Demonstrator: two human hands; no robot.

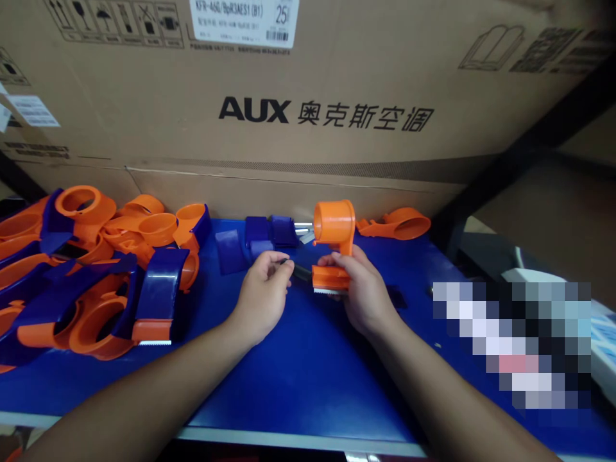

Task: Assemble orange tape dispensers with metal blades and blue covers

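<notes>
The two hands are apart, with a short gap between them above the blue table top (298,378), perhaps so that both can be watched from near the middle. The right hand (363,282) is closed around the lower arm of the orange frame (335,221), and its ring stands up above the fingers; I think it is gripped from the side in order that the front, with the white toothed strip (328,292), remains free and the teeth point downwards, away from the palm. The left hand (264,295) has thumb and fingertips pressed together, as it seems on the end of a dark slim piece (302,273), which reaches towards the frame; whether it touches the frame, I cannot tell. Such a pinch probably serves for fine control. Behind the hands lie blue covers (231,251) and, next to them, shiny metal strips (303,228), maybe put there to be within easy reach. A loose orange part (407,224) lies to the right, near the cardboard box (308,77), while the heap of orange and blue holders (161,276) occupies the left side, presumably to leave the middle for working
</notes>
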